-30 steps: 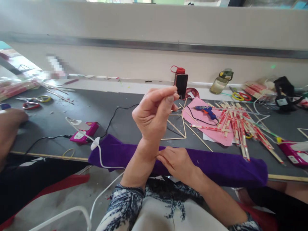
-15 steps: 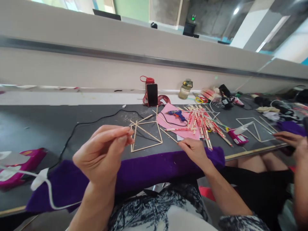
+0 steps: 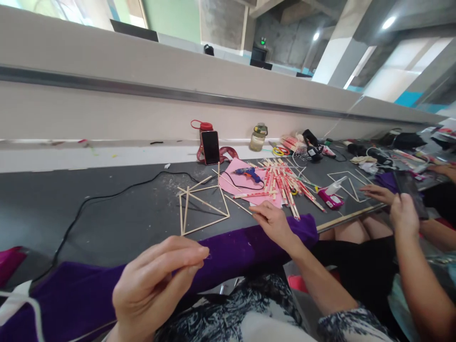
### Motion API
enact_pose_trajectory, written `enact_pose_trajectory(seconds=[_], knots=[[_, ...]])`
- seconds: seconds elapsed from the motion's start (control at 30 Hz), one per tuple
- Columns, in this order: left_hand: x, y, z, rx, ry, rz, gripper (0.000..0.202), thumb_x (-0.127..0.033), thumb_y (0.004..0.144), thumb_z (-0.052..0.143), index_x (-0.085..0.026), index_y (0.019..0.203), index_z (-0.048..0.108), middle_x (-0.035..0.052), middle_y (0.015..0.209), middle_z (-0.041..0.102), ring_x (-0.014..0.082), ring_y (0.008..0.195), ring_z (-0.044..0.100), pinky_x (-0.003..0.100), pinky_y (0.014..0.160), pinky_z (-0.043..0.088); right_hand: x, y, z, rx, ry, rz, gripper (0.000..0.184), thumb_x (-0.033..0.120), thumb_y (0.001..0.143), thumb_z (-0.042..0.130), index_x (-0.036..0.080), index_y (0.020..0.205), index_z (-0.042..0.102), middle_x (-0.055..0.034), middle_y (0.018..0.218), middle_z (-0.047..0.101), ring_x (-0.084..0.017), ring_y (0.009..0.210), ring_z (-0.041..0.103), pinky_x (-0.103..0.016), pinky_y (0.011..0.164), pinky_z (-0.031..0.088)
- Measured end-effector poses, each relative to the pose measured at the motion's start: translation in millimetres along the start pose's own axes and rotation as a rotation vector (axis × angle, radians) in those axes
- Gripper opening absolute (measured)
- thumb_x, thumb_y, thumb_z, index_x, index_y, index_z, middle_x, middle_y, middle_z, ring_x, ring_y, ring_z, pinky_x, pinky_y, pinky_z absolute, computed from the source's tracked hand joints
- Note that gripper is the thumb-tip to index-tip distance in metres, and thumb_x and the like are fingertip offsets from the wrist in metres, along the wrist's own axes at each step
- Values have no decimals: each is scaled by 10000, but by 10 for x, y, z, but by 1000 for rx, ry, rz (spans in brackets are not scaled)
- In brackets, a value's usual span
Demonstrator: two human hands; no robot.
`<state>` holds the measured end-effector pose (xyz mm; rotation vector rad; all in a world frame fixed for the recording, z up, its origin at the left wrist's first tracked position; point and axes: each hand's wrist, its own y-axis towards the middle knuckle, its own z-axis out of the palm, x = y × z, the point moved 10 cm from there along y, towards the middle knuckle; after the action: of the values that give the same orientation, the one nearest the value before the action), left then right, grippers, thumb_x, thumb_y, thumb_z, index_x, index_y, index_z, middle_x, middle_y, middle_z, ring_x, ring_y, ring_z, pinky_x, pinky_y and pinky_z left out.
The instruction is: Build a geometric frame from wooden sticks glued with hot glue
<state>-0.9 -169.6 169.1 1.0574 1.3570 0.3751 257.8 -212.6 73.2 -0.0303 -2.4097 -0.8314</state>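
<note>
My left hand (image 3: 156, 282) is raised at the lower left, thumb and fingertips pinched together; whatever they hold is too small to see. My right hand (image 3: 272, 221) rests on the dark table (image 3: 117, 213) at the end of a loose wooden stick (image 3: 239, 205), fingers curled. Just left of it stands a frame of glued sticks (image 3: 201, 204). A purple cloth (image 3: 228, 249) lies along the table's near edge under both arms. A blue glue gun (image 3: 249, 174) lies on pink paper (image 3: 237, 180) beyond.
Several red-wrapped chopsticks (image 3: 285, 185) lie in a pile. A phone (image 3: 210, 147) leans on a red bottle, with another bottle (image 3: 258, 137) by the wall. A black cable (image 3: 107, 197) crosses the table. A person at right has hands (image 3: 404, 216) over a second stick frame (image 3: 351, 185).
The view swung right and up. My left hand dropped lower in view, still pinched. My right hand stays by the stick near the frame. The neighbour's hands came into view.
</note>
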Motion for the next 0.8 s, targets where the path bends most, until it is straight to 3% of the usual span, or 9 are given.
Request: enact_pose_trajectory(seconds=[0.1,0.23,0.5,0.8], knots=[[17,-96,154,182,4,34,343,38,773,612,-190,1011,710,22,825,704,136,738,672,239,620,553,0,-9,43,23,7,20,256,115,853,596,213,1063,703,-29,834,650,-144,736,635,-254,685,494],[64,-164,261,276,20,35,335,42,789,591,-182,1018,687,18,813,702,122,726,675,210,624,555,19,-26,59,54,-11,17,232,124,869,580,197,1057,695,-37,845,678,-152,759,652,-260,707,493],[63,-161,382,311,-4,55,307,31,785,607,-181,998,671,24,790,712,119,669,679,196,596,554,28,-52,38,71,-67,31,247,154,928,476,192,1067,676,-57,889,693,-165,821,662,-273,746,496],[120,-167,491,343,-25,39,292,22,797,608,-175,1002,675,27,771,711,107,646,673,179,579,544,69,-69,110,79,-51,13,262,172,935,480,197,1109,674,-60,894,714,-162,801,671,-274,742,509]])
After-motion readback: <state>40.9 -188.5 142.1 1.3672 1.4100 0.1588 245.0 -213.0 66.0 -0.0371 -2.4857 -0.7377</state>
